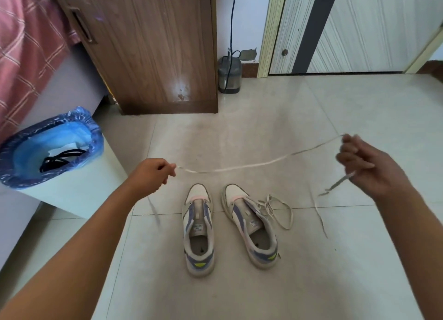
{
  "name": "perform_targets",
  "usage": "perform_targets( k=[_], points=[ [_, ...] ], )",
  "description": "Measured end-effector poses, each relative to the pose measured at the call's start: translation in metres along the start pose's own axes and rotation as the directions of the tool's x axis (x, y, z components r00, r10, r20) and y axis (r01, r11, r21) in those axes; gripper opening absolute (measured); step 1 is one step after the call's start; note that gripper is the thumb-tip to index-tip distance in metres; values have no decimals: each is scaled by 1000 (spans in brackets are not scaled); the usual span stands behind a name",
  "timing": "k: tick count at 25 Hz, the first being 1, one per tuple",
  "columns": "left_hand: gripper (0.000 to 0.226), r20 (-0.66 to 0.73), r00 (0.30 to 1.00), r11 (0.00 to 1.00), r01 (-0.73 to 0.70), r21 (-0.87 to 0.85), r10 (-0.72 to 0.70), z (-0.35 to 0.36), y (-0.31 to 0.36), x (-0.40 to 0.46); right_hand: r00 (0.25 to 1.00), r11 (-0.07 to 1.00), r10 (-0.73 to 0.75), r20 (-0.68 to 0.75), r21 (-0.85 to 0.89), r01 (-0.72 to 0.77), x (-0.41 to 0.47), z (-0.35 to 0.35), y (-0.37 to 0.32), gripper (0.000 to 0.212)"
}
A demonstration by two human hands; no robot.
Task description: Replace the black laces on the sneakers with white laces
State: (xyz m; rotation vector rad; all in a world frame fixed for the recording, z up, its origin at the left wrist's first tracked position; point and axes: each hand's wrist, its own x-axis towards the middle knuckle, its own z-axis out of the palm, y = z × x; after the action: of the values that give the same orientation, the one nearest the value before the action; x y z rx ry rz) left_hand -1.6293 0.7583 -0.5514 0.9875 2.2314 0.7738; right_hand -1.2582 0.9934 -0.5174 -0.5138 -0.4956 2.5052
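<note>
Ahead: open floor [275,132] between me and the cabinet [153,49].
Left: bin [72,188] stands close.
Below: sneakers [199,228], loose lace [280,212] beside them.

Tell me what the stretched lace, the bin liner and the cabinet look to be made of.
White lace: flat woven fabric by the look, matte; it sags limp between the left hand and right hand.
Bin liner: thin blue plastic film, glossy and crinkled over the rim.
Cabinet: brown wood-grain surface, likely laminate; chipped near the base.
</note>
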Motion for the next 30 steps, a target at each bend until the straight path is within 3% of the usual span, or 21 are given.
perform_targets(
  k=[1, 2, 3, 5, 7, 8, 10, 11, 15, 18, 19, 21, 23, 25, 27, 29, 30],
  points=[
    [32, 0, 999, 999, 34, 6, -34, 4, -2, -1, 997, 992, 70, 33, -104, -66, 2, 17, 10, 21],
    [33, 24, 997, 997, 73, 40, -74, 12, -4, -4, 995, 956, 93, -21, -279, -95, 5, 31, 22, 16],
    [33, 74, 991, 986, 99, 136, -109, 22, -9, -10, 986, 854, 104, -130, -497, -156, 8, 40, 41, 12],
    [29, 204, 969, 905, 39, 424, -138, 46, -23, -24, 952, 424, 97, -290, -853, -303, 19, 37, 95, 12],
    [35, 315, 931, 813, -36, 581, -184, 69, -38, -39, 881, -32, 76, -466, -885, -465, 28, 4, 147, 20],
    [44, 349, 909, 791, -38, 611, -226, 82, -45, -43, 861, -199, 34, -507, -848, -491, 30, -17, 167, 29],
    [48, 346, 902, 787, -12, 616, -257, 105, -53, -43, 884, -377, -61, -464, -809, -451, 35, -39, 188, 34],
    [43, 311, 916, 805, 21, 592, -252, 114, -56, -42, 891, -416, -121, -439, -792, -447, 37, -40, 192, 34],
    [30, 115, 930, 870, 276, 408, -349, 132, -64, -44, 860, -455, -312, -404, -731, -509, 50, -43, 189, 29],
    [24, 203, 902, 888, 296, 351, -381, 122, -68, -59, 847, -512, -233, -478, -680, -525, 54, -38, 179, 24],
    [20, 247, 899, 906, 277, 321, -362, 111, -68, -63, 846, -462, -141, -514, -722, -515, 56, -29, 171, 20],
    [22, 268, 917, 942, 230, 245, -294, 77, -67, -66, 837, -181, 50, -545, -829, -529, 61, -1, 148, 25],
    [30, 182, 952, 964, 223, 144, -247, 33, -61, -63, 861, 6, 88, -500, -865, -502, 64, 29, 119, 24],
    [33, 64, 958, 957, 272, 106, -279, -13, -67, -60, 891, 74, 36, -452, -888, -453, 68, 49, 97, 25],
    [34, 21, 939, 920, 331, 208, -343, -51, -90, -62, 903, 79, -14, -430, -900, -428, 68, 55, 86, 29],
    [34, 105, 846, 817, 462, 345, -522, -73, -113, -73, 906, 50, 8, -423, -905, -423, 66, 60, 91, 28],
    [33, 169, 789, 749, 459, 477, -591, -75, -119, -79, 909, 41, 70, -410, -910, -414, 63, 67, 100, 24]
  ],
)
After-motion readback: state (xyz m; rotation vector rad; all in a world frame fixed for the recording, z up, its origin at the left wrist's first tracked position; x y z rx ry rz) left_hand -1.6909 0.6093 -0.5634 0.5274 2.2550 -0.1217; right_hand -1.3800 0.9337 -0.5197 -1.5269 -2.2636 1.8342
